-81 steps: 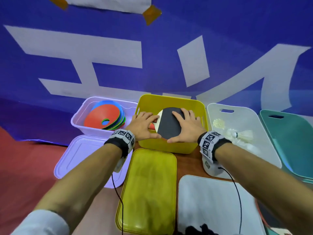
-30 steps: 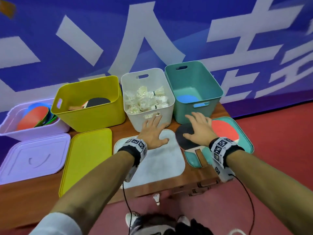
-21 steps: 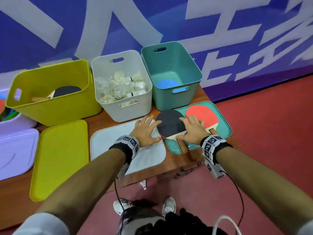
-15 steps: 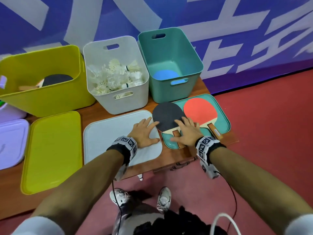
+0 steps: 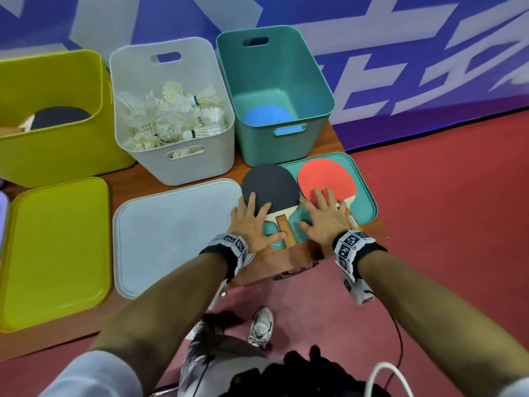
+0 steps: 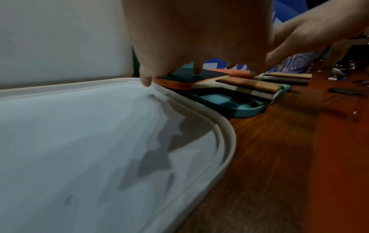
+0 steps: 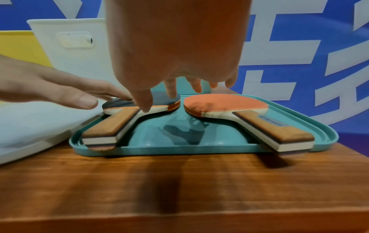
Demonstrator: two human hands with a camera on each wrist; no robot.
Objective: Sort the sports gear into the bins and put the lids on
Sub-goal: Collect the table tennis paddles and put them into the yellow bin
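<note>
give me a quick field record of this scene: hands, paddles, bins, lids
left hand: open, fingers spread on the black-faced paddle
right hand: open, fingers over the red-faced paddle
paddles: both lie flat on the teal lid, handles toward the person
yellow bin: holds a paddle
white bin: full of shuttlecocks
teal bin: holds a blue disc
lids: yellow lid and white lid lie flat on the table, none fitted

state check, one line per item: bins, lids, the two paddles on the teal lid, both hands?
Yellow bin: open, paddle inside.
White bin: open, holds shuttlecocks.
Teal bin: open, blue disc inside.
Yellow lid: flat on table.
White lid: flat on table.
Teal lid: on table, under paddles.
Black paddle: black face up, left hand touching.
Red paddle: red face up, right hand over it.
</note>
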